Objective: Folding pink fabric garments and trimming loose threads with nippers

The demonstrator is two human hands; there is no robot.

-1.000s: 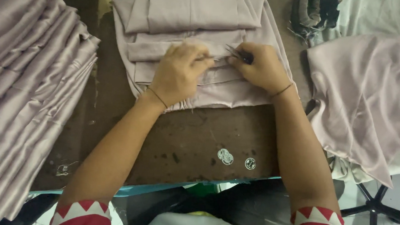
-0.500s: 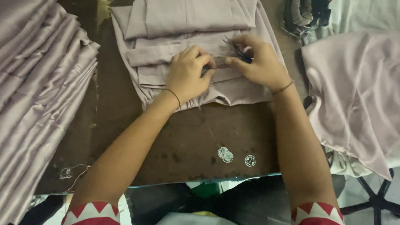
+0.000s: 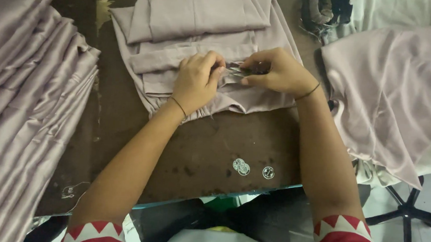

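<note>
Head view: both hands meet over a folded pale mauve garment (image 3: 199,46) lying on the dark brown surface (image 3: 209,150). The left hand (image 3: 197,81) is curled, its fingers pinching a fold of the cloth. The right hand (image 3: 277,72) is closed around small metal snips (image 3: 235,71), whose blades point toward the left hand. Left of the hands lies a stack of mauve cloth (image 3: 24,106); right of them, a loose heap of cloth (image 3: 394,96).

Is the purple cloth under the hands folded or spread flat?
Folded. The cloth lies in stacked layers with straight creases; both hands pinch one fold.
</note>
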